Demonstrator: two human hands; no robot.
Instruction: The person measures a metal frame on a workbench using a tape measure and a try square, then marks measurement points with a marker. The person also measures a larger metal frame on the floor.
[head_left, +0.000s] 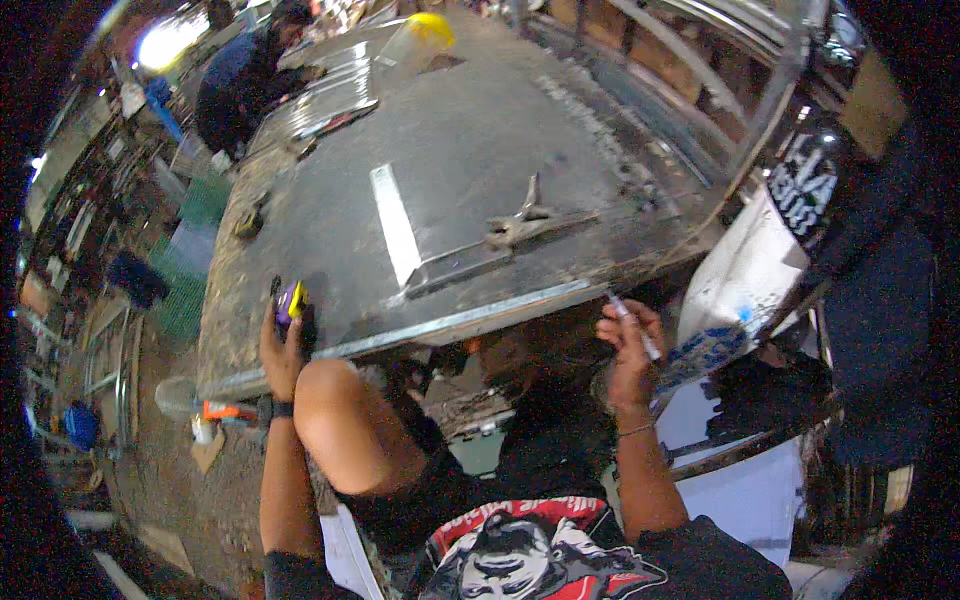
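My left hand (282, 345) is at the table's near left corner, its fingers closed round a compact purple-and-yellow tape measure (291, 302). Just off the near edge, on the right, my right hand (632, 360) grips a slim white marker pen (640, 332) between thumb and fingers. A pale metal strip (448, 322) runs along the near edge between both hands. Farther in lies a flat white bar (396, 225). Its near end meets a dark metal bar (460, 272), beside which a metal clamp (520, 228) rests.
The dark worktable (480, 130) spreads out ahead. A slatted metal frame (340, 95) and a yellow object (430, 32) lie at its far end, near another person (240, 85). A white, printed sack-like thing (745, 265) stands on the right. My raised knee (345, 425) is close to the left edge.
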